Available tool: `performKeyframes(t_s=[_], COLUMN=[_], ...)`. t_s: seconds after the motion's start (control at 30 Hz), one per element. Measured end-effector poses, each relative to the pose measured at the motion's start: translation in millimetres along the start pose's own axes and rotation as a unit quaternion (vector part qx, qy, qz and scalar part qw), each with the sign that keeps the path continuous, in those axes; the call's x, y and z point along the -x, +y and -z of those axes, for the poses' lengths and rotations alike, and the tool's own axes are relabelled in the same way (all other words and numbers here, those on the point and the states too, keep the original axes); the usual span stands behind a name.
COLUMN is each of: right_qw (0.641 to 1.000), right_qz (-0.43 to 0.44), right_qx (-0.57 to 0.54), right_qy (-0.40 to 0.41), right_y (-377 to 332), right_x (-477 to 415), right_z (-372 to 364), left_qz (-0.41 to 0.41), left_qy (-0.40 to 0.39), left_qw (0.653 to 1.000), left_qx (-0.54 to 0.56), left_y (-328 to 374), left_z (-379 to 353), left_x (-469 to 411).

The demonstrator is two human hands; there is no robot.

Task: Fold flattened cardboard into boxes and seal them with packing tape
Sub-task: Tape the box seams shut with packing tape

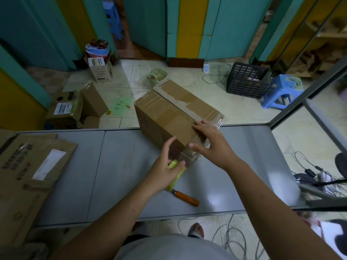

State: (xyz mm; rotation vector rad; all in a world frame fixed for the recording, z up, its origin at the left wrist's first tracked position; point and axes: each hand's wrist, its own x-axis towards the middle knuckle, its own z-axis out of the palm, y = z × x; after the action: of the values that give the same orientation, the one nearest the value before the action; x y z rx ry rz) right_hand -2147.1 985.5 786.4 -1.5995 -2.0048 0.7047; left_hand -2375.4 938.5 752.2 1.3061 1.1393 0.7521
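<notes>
A brown cardboard box (pixel 169 109) stands folded on the grey table (pixel 112 175), jutting past the far edge. Clear tape runs along its top seam and over its near end. My right hand (pixel 212 145) lies spread on the box's near top corner, fingers straight, pressing the tape down. My left hand (pixel 165 166) holds the yellow-green head of a tape dispenser (pixel 187 198) against the box's near end, thumb over it. The dispenser's orange wooden handle lies on the table. A stack of flattened cardboard (pixel 28 166) sits at the table's left end.
On the floor beyond the table are several small boxes (pixel 65 109), a black plastic crate (pixel 246 79) and a blue stool (pixel 283 91). A metal frame post (pixel 308 94) rises at the right. Cables (pixel 231 239) lie on the floor by my foot.
</notes>
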Motion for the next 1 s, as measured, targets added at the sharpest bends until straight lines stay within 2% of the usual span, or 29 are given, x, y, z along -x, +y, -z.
performKeyframes(t_s=[0.13,0.2,0.27,0.3,0.33,0.37,0.43,0.5,0.57,0.67,0.77,1.0], right_qw=[1.000,0.993,0.967,0.957,0.957,0.967,0.983,0.977,0.966,0.959,0.960,0.974], right_qz=[0.014,0.030,0.030,0.008,-0.031,-0.085,-0.174,-0.163,-0.121,-0.100,-0.080,-0.177], right_qx=[-0.001,-0.009,-0.037,-0.047,-0.057,-0.072,-0.031,0.054,0.101,0.118,0.085,-0.044], right_qy=[0.024,0.115,0.249,0.285,0.282,0.230,0.042,-0.124,-0.204,-0.238,-0.254,-0.138], right_y=[2.6,6.3,13.6,19.8,26.2,32.8,43.5,46.5,41.0,39.9,47.6,53.7], right_x=[5.2,17.6,40.0,53.6,66.6,78.0,94.8,102.3,103.3,104.5,108.2,158.6], right_z=[-8.6,-17.3,-33.8,-43.7,-53.3,-62.2,-79.5,-97.7,-118.0,-137.1,-120.3,-0.1], left_qz=[-0.005,-0.008,-0.008,-0.006,-0.003,0.002,0.008,0.002,-0.002,0.008,0.027,0.033], left_qy=[-0.042,-0.046,-0.054,-0.059,-0.064,-0.070,-0.078,-0.077,-0.074,-0.071,-0.070,-0.075], left_qw=[0.999,0.999,0.998,0.998,0.997,0.997,0.996,0.995,0.994,0.994,0.994,0.994], left_qx=[0.009,-0.013,-0.024,-0.030,-0.034,-0.036,-0.042,-0.062,-0.080,-0.087,-0.081,-0.075], left_y=[6.5,11.3,15.3,16.9,18.0,18.7,19.3,20.0,21.8,22.2,18.8,17.5], left_z=[2.2,4.8,8.6,10.4,12.2,14.3,15.9,15.6,14.7,14.1,16.2,19.8], left_x=[-5.9,-8.6,-9.0,-8.6,-8.1,-7.5,-6.5,-6.1,-6.2,-6.5,-8.1,-7.9])
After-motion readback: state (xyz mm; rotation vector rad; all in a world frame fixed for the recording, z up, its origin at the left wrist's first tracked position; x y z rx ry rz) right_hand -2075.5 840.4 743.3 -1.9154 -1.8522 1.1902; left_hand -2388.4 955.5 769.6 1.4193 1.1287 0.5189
